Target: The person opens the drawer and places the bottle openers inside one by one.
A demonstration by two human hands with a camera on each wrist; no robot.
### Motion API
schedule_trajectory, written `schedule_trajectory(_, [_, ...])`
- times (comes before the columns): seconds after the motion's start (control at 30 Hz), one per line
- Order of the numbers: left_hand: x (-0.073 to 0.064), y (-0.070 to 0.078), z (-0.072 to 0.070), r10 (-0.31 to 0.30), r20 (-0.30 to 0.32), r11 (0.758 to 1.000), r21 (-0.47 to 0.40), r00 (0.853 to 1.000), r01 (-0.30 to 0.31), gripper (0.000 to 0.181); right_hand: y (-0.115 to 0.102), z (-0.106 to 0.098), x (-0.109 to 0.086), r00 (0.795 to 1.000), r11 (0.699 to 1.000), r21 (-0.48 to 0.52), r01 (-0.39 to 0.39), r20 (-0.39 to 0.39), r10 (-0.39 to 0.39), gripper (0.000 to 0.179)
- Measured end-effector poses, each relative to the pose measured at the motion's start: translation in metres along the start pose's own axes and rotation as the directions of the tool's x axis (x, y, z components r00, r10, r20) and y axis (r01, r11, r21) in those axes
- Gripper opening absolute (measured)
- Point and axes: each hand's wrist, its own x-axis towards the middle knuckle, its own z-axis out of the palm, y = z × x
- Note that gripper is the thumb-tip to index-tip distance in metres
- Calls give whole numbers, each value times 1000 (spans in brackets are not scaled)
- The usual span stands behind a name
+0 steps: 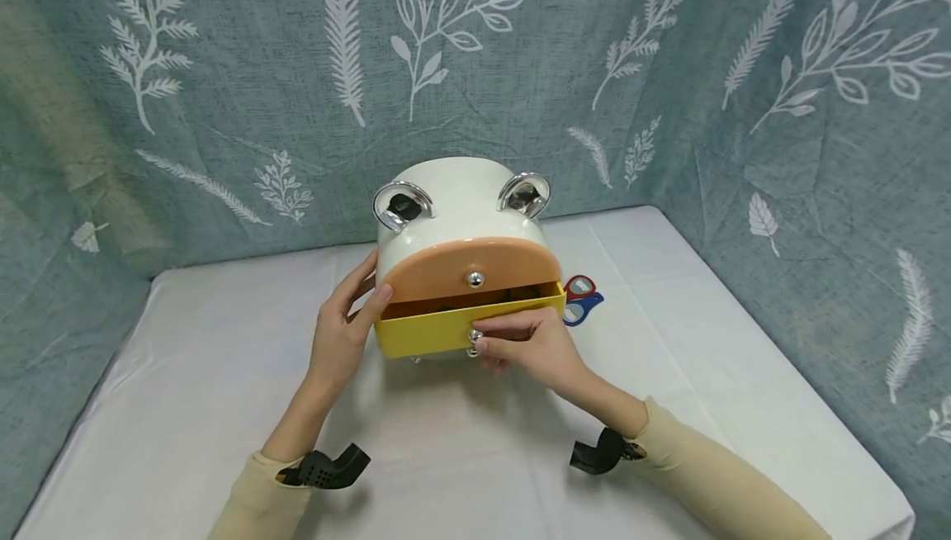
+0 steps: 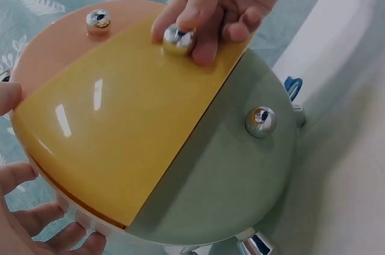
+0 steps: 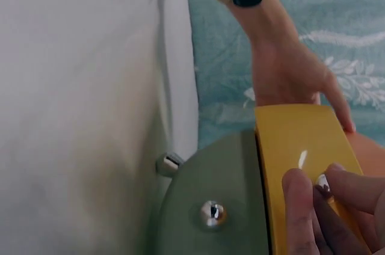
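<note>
On the table (image 1: 698, 408), the drawer cabinet (image 1: 461, 201) stands toward 12 o'clock, the curtain (image 1: 282, 94) being behind it. Its middle drawer (image 1: 423, 335) sticks out toward 6 o'clock, situated between the top drawer (image 1: 434, 274) and the bottom drawer (image 2: 222, 165). The left hand (image 1: 343, 329) is at the cabinet's 8 o'clock, touching its side. The right hand (image 1: 538, 348) is at 5 o'clock, on the middle knob (image 1: 475, 335). Two looped handles (image 1: 592, 302) are near 4 o'clock.
</note>
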Motion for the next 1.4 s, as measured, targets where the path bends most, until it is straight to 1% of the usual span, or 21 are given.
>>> schedule_trajectory(0.13, [2, 1, 3, 3, -2, 1000, -16, 1000, -3, 51, 1, -4, 8, 1000, 1000, 23, 2, -3, -2, 22])
schedule_trajectory(0.37, [3, 5, 5, 11, -2, 1000, -3, 1000, -11, 52, 0, -7, 13, 1000, 999, 39, 18, -8, -18, 21])
schedule_trajectory(0.5, [3, 5, 5, 8, -3, 1000, 2, 1000, -8, 52, -1, -6, 15, 1000, 998, 53, 25, -7, -24, 22])
schedule_trajectory(0.8, [2, 3, 2, 1, -13, 1000, 3, 1000, -1, 52, 1, -4, 17, 1000, 998, 59, 8, -2, -8, 21])
schedule_trajectory(0.93, [1, 1, 0, 2, -8, 1000, -3, 1000, -2, 53, 3, -3, 20, 1000, 998, 65, 20, 2, -21, 21])
schedule_trajectory(1.03, [1, -1, -1, 12, 1, 1000, -22, 1000, -12, 55, 4, -3, 22, 1000, 997, 75, 21, 3, -22, 21])
schedule_trajectory(1.13, [1, -2, -1, 25, 8, 999, -35, 1000, -25, 59, 2, -3, 23, 1000, 997, 77, 6, 1, -6, 21])
schedule_trajectory(1.27, [2, -4, -2, 28, 14, 1000, -8, 999, -28, 67, 1, -3, 21, 1000, 998, 57, -3, 5, 3, 22])
schedule_trajectory(1.4, [2, -3, -3, 8, 25, 1000, 24, 1000, -9, 74, 4, -6, 15, 1000, 999, 54, 6, 27, -7, 26])
